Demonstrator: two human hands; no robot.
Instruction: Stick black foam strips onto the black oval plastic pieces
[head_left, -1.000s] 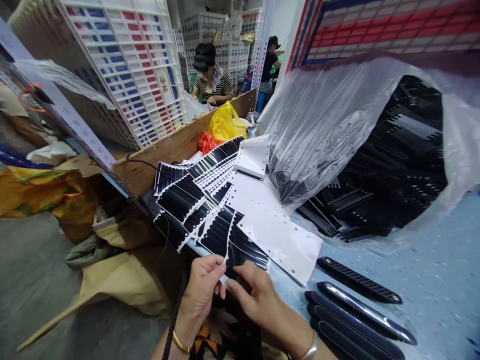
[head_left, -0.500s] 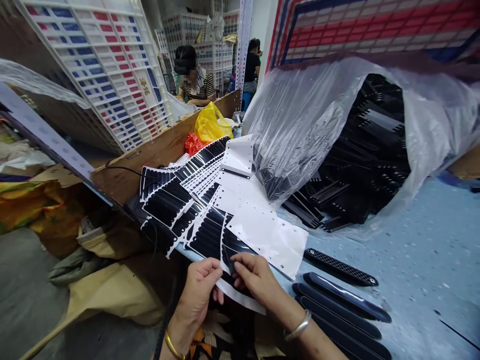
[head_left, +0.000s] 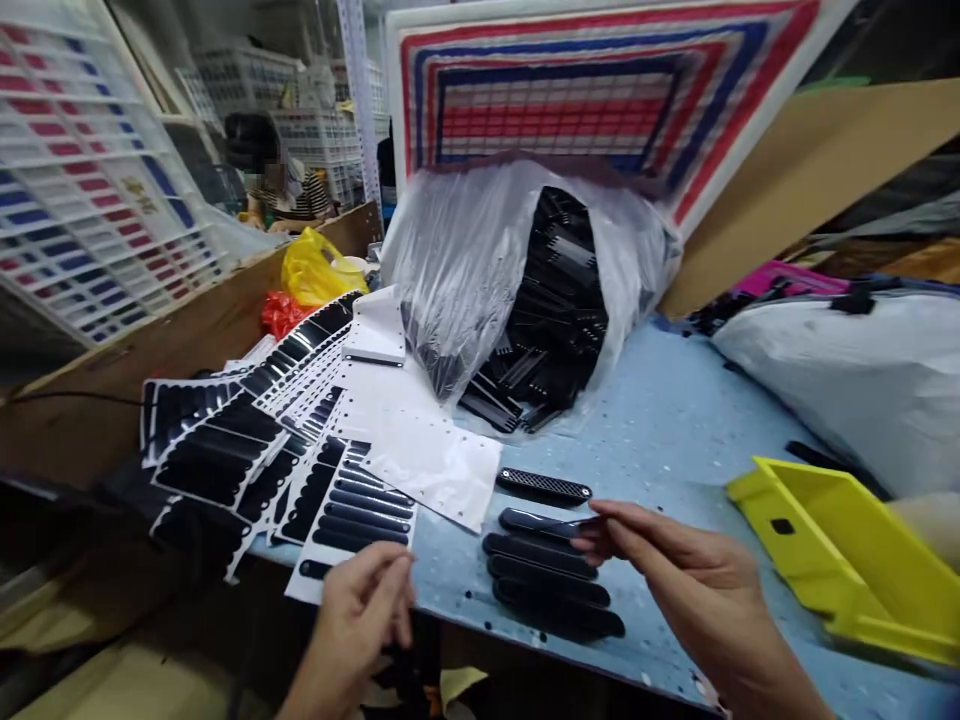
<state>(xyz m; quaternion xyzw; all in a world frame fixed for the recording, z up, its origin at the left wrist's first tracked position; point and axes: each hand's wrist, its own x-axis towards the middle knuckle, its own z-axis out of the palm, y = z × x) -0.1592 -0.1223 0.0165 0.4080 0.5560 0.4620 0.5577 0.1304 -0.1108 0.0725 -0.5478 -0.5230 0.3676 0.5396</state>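
My left hand (head_left: 364, 625) is closed in a pinch at the table's front edge, beside the lower corner of a white sheet of glossy black strips (head_left: 367, 508); anything between its fingers is hidden. Farther right, my right hand (head_left: 679, 575) pinches something thin and dark over the end of a glossy black piece (head_left: 536, 521). Several long black pieces (head_left: 551, 583) lie below that one, and a black piece with a crosshatched face (head_left: 544, 485) lies above it. More strip sheets (head_left: 217, 455) overlap at the left, next to white backing paper (head_left: 442, 465).
An open plastic bag (head_left: 465, 260) of black comb-like parts (head_left: 562, 290) stands at the back. A yellow bin (head_left: 847, 560) is at the right. Yellow (head_left: 315, 268) and red (head_left: 283, 314) bags lie behind the sheets. A person (head_left: 281, 190) sits beyond the wooden board (head_left: 97, 350).
The view has swung right, bringing the yellow bin in. My hands have moved apart, the right one over to the black pieces. The curved white-edged strip between them is no longer seen.
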